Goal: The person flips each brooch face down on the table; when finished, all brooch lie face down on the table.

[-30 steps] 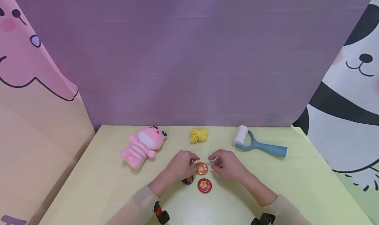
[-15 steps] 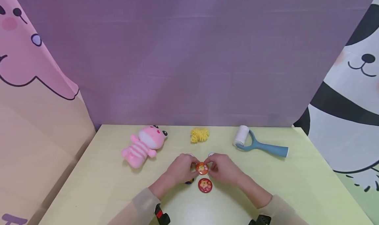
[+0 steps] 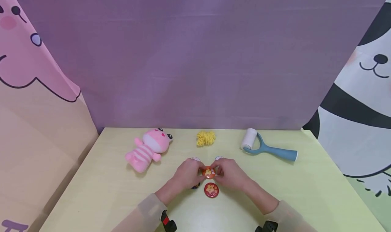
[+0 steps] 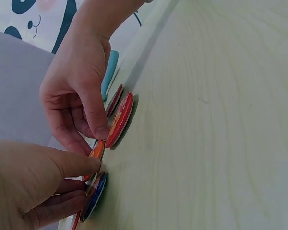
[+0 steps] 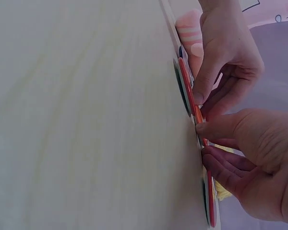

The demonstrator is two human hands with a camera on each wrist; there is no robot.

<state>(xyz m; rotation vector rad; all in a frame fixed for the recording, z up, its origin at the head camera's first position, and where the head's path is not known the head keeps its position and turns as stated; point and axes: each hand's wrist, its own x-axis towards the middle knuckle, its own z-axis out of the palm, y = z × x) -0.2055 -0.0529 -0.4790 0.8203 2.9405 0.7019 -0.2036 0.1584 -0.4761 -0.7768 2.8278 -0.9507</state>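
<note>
An orange round badge [image 3: 209, 172] lies between both hands, its edges pinched by the left hand [image 3: 187, 173] and the right hand [image 3: 229, 173]. Just in front of it is a red round badge [image 3: 211, 190]. A dark blue badge [image 3: 196, 186] is partly covered by the left hand; the left wrist view shows this blue badge [image 4: 94, 197] below the left fingers. Behind the hands, the rims of two pale badges show, one beyond the left hand [image 3: 195, 159] and one beyond the right [image 3: 219, 158].
A pink striped plush toy [image 3: 147, 150] lies at the left of the table [image 3: 100, 191]. Yellow string [image 3: 205, 138] is bundled at the back. To the right lies a blue-handled roller [image 3: 276, 152] with a white roll. A purple cloth [image 3: 195, 62] hangs behind.
Both hands have closed in on the orange badge from either side; the right hand moved off the pale badge behind it. Over the last half second they have barely moved.
</note>
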